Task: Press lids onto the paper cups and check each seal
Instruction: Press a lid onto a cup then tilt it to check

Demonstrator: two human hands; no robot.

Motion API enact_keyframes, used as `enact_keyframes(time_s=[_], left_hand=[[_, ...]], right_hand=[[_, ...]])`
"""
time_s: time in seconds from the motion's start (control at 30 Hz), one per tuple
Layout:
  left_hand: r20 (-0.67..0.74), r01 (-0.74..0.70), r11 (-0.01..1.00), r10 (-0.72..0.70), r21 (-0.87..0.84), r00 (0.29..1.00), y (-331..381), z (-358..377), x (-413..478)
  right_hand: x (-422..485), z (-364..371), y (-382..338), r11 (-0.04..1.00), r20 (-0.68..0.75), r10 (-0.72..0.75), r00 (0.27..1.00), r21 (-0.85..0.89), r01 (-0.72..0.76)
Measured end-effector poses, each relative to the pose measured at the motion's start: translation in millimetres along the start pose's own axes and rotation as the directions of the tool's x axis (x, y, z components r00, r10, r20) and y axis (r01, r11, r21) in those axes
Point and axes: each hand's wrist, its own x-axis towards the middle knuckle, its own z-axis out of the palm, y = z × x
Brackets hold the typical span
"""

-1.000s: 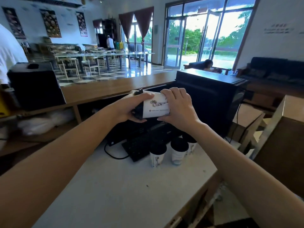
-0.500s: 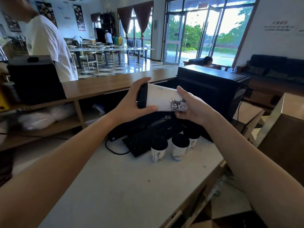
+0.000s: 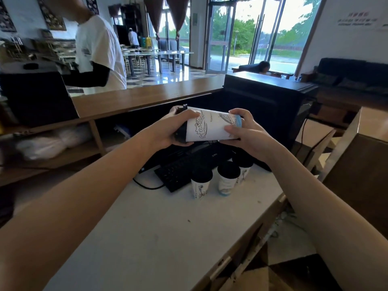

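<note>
At the centre of the frame a paper cup (image 3: 212,126) lies on its side in the air above the keyboard (image 3: 180,171), its lidded end in the left hand (image 3: 174,131) and its base end in the right hand (image 3: 243,131). Below it, three lidded cups (image 3: 225,177) stand in a row on the counter (image 3: 147,238), just right of the keyboard. Behind them, toward the upper right, stands a computer case (image 3: 273,101), and at upper left a person in a T-shirt (image 3: 98,51) stands beyond the wooden ledge (image 3: 136,99).
</note>
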Motion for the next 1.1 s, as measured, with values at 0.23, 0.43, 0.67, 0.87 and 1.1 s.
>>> enact_keyframes(time_s=[0.23,0.43,0.67,0.87,1.1], left_hand=[[0.087,-0.538,0.603,0.615,0.589,0.784,-17,12,-6],[0.231,-0.656,0.446,0.691,0.609,0.685,-21,5,-9],[0.142,-0.057,0.998,0.055,0.014,0.988,-5,5,-11],[0.104,0.131,0.991,-0.128,-0.021,0.986,5,23,-9],[-0.061,-0.108,0.993,0.105,-0.053,0.993,-3,39,-12]], right_hand=[[6,-8,-4,0.917,-0.031,0.357,0.934,-0.179,-0.356],[5,-8,1,0.976,-0.037,0.216,0.976,0.029,-0.215],[-8,-19,10,0.984,-0.074,0.027,0.997,0.176,-0.014],[-13,-23,7,0.989,0.016,-0.123,0.992,0.088,0.121],[-7,-19,14,0.876,-0.015,-0.084,0.996,0.475,0.081]])
